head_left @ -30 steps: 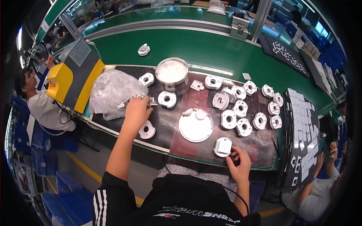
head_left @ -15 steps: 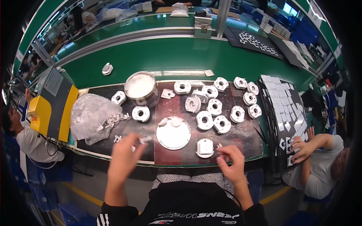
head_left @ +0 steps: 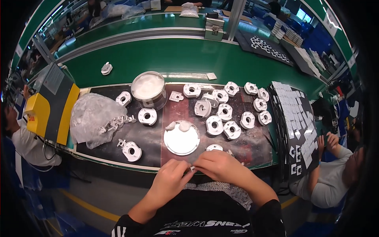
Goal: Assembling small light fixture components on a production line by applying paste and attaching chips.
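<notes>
My left hand [head_left: 170,181] and my right hand [head_left: 220,168] meet at the front edge of the bench, fingertips pinched together on a small white plastic part [head_left: 192,168], mostly hidden by the fingers. Just beyond them lies a round white lid [head_left: 181,143] with lumps of soft white material [head_left: 184,126] on its far rim. A white housing [head_left: 214,147] shows only its far edge behind my right hand. To the left rests a white ring-shaped housing [head_left: 132,151], beside small white plastic pieces [head_left: 122,142].
Several white ring housings [head_left: 214,125] are spread over the right half of the dark mat. A tin [head_left: 148,89], a clear plastic bag [head_left: 92,120] with small white parts and a yellow-grey machine [head_left: 51,106] stand left. A stack of black trays [head_left: 294,130] and a co-worker's hand [head_left: 332,140] are right.
My left hand has come right and my right hand left, so both now meet at the small white part. The ring housing at the left is uncovered. The co-worker's hand has lifted off the trays.
</notes>
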Demonstrator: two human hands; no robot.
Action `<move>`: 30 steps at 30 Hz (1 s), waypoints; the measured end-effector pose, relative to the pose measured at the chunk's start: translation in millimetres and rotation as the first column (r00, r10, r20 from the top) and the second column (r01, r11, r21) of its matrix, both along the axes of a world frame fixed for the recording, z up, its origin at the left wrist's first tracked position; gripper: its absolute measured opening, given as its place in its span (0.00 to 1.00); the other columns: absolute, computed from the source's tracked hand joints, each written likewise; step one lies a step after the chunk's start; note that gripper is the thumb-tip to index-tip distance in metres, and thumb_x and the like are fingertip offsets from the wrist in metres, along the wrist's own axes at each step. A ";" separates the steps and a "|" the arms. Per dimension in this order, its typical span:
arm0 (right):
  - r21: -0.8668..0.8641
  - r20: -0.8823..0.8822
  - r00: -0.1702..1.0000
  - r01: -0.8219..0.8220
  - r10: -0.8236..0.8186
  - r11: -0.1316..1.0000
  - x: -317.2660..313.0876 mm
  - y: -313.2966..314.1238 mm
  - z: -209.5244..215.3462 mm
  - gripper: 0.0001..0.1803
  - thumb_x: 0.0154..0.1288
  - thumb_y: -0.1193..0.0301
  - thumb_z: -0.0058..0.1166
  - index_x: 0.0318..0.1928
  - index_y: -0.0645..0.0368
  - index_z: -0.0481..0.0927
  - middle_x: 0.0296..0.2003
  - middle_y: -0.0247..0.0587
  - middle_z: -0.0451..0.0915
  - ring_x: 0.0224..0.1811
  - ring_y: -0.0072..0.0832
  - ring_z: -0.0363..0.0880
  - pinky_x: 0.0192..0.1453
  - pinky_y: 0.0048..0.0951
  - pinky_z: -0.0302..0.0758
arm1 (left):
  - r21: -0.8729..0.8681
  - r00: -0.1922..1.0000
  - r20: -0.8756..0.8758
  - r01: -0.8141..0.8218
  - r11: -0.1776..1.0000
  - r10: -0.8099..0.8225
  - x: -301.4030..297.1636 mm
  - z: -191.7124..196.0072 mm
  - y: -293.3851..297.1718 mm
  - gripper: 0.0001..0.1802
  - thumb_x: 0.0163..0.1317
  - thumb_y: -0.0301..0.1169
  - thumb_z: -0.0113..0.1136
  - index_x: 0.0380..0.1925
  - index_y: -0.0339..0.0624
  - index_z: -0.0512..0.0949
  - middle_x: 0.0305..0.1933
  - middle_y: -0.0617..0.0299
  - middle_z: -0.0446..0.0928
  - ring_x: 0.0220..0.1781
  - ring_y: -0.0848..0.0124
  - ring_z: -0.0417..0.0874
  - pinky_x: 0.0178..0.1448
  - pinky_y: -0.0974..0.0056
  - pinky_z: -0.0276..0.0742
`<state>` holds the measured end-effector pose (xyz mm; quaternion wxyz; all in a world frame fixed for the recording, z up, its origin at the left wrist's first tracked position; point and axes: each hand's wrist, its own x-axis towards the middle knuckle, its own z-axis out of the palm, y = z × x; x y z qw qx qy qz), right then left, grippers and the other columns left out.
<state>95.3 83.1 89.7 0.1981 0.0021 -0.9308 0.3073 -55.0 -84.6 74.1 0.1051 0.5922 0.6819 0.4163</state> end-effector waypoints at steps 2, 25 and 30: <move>0.064 0.160 0.982 -0.107 0.096 0.992 -6.2 8.8 0.1 0.09 0.63 0.73 0.70 0.43 0.57 0.85 0.38 0.42 0.84 0.39 0.41 0.85 0.42 0.39 0.81 | -0.017 0.998 0.056 -0.017 1.000 0.017 -1.8 -5.9 -1.1 0.12 0.58 0.27 0.76 0.34 0.38 0.79 0.32 0.56 0.80 0.35 0.56 0.82 0.39 0.54 0.79; 0.336 0.080 0.974 0.172 -0.210 0.926 -90.6 81.5 -51.6 0.06 0.58 0.71 0.69 0.36 0.55 0.88 0.41 0.33 0.81 0.46 0.36 0.79 0.50 0.39 0.74 | 0.332 0.928 0.108 -0.372 0.867 0.357 -33.5 -103.1 9.7 0.13 0.55 0.19 0.74 0.40 0.40 0.82 0.30 0.60 0.81 0.29 0.62 0.80 0.34 0.60 0.75; 0.331 0.074 0.973 0.184 -0.220 0.925 -92.9 82.9 -53.9 0.06 0.57 0.71 0.70 0.36 0.55 0.88 0.41 0.32 0.81 0.45 0.36 0.78 0.51 0.39 0.73 | 0.332 0.927 0.114 -0.375 0.866 0.358 -33.2 -104.4 10.2 0.14 0.55 0.19 0.74 0.40 0.40 0.82 0.29 0.60 0.80 0.29 0.62 0.80 0.34 0.60 0.75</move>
